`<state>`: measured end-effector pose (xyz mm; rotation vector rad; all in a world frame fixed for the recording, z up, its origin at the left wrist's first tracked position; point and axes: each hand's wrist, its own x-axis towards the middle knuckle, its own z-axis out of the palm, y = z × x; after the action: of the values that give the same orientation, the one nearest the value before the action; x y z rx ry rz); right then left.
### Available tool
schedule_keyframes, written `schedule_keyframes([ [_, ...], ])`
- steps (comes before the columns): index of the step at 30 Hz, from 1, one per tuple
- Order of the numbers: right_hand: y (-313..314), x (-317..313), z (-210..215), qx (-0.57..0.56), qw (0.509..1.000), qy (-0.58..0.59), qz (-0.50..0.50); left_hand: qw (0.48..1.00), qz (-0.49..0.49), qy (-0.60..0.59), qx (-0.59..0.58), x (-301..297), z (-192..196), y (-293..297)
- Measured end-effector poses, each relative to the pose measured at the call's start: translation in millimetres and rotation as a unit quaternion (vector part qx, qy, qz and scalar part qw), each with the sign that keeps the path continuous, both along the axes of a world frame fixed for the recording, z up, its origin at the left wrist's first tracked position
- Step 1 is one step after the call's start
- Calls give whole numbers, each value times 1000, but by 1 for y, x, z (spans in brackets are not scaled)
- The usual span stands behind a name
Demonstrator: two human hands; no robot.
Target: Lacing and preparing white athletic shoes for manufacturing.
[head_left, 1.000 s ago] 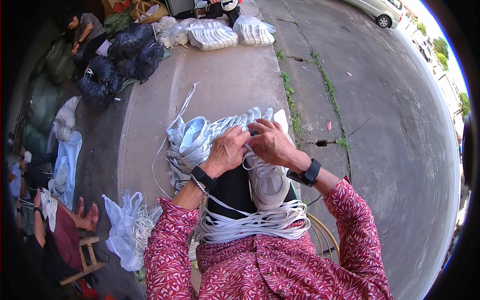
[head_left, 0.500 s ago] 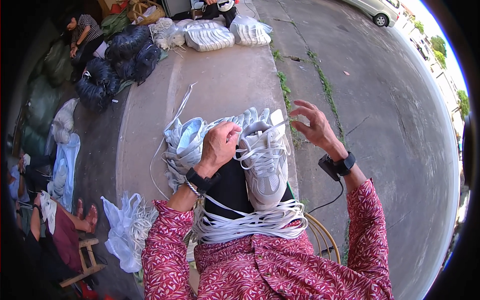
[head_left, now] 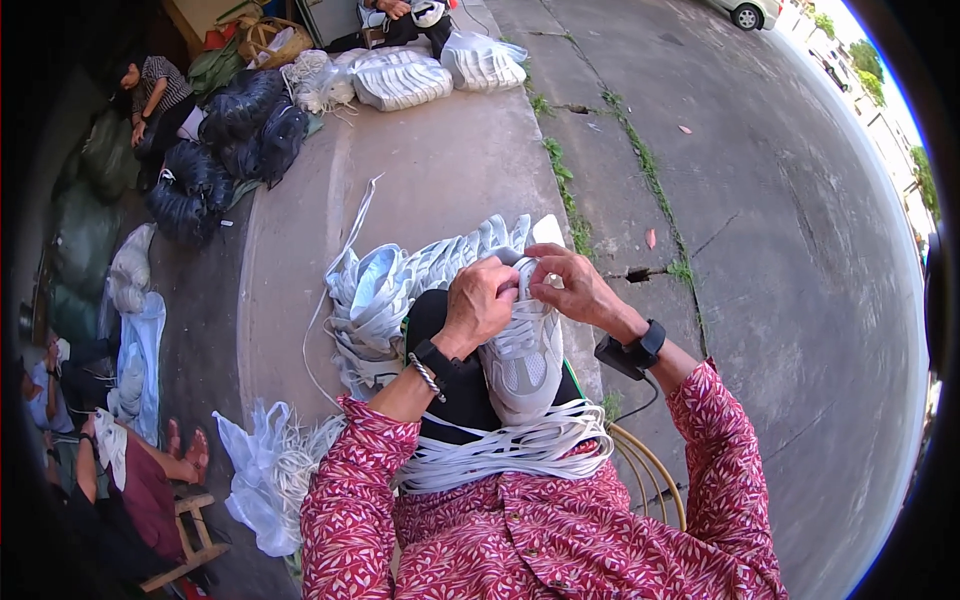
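A grey and white sneaker (head_left: pixel 522 375) rests on my lap with its toe toward me, and white shoelace (head_left: pixel 517 336) crosses its front. My left hand (head_left: pixel 482 303) is closed at the left side of the shoe's opening, its fingertips curled in. From the right, my right hand (head_left: pixel 578 287) pinches at the top of the lacing, thumb and forefinger together. Both hands appear to grip the lace, though the fingers partly hide it. A thick bundle of loose white laces (head_left: pixel 510 450) lies across my lap below the toe.
Beyond my knees lies a row of pale sneakers (head_left: pixel 385 290). Farther off are wrapped white bundles (head_left: pixel 402 78) and black bags (head_left: pixel 245 110). A plastic bag (head_left: pixel 255 480) with laces is at left, near a wooden stool (head_left: pixel 190 540). Other people sit at left and far ahead.
My right hand has come in from the right, where it held a lace end out, to the top of the shoe. My left hand has moved right, beside it.
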<state>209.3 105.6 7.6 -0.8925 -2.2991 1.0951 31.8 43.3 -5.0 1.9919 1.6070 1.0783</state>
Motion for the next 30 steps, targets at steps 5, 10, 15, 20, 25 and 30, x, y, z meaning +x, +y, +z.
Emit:
schedule_keyframes([
  [5,3,0,4,19,998,46,-24,999,-14,-15,-30,-1,0,3],
  [10,5,-6,1,4,999,34,23,1000,-14,-2,-11,-1,-6,3],
  [15,9,-7,8,62,997,15,43,997,-8,71,-9,7,0,-2],
  [20,11,-5,8,87,995,-4,40,954,20,276,113,-2,20,-8],
  [25,9,-9,11,18,999,-16,33,936,138,321,49,-76,12,-32],
  [30,12,-13,0,19,999,4,28,950,158,268,1,-93,-11,-59],
])
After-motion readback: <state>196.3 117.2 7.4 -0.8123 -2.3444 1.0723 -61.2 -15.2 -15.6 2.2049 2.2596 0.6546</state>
